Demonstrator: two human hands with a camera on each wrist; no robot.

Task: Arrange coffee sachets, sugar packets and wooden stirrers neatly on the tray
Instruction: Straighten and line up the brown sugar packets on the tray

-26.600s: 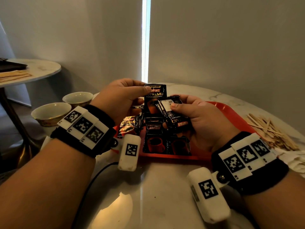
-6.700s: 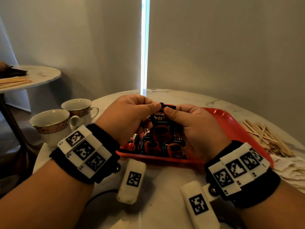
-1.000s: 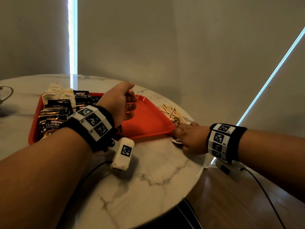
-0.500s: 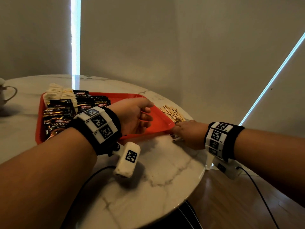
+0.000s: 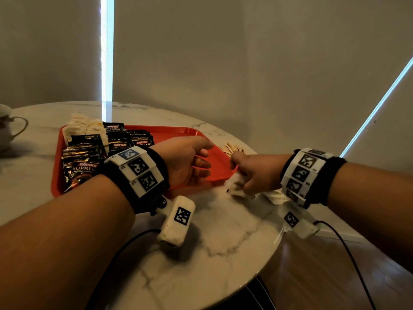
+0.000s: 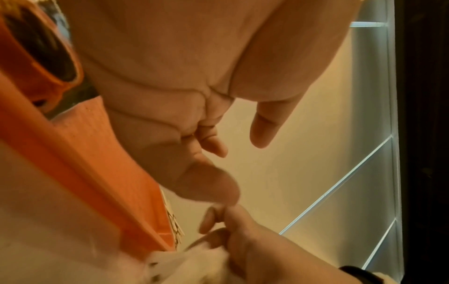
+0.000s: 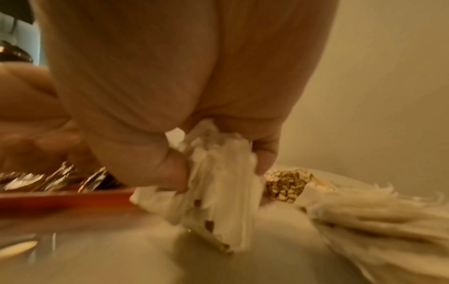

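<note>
round marble table [image 5: 223, 231] with a red tray [image 5: 169, 133] on it. far left corner of the tray carries stacked white sugar packets [image 5: 80, 126]; beside and in front of them lie black kopiko supremo coffee sachets [image 5: 82, 157], overlapping in rows across the tray's left half. the tray's right half is bare. left hand [image 5: 185, 162] hovers over the tray's near right part, palm turned toward the right hand, fingers loosely spread and relaxed, holding nothing; the left wrist view shows the same slack fingers [image 6: 264, 126] above the tray edge. right hand [image 5: 254, 173] sits at the tray's near right corner, on the table just outside the rim, fingers and thumb curled around a bunch of white sugar packets [image 7: 218, 184], their lower ends touching the marble. more white packets [image 7: 379, 213] lie loose on the table under and behind the right wrist. wooden stirrers [image 5: 230, 147] lie in a pile on the table just beyond the tray's right edge. a teacup [image 5: 6, 128] stands at the far left, well apart from the tray.
</note>
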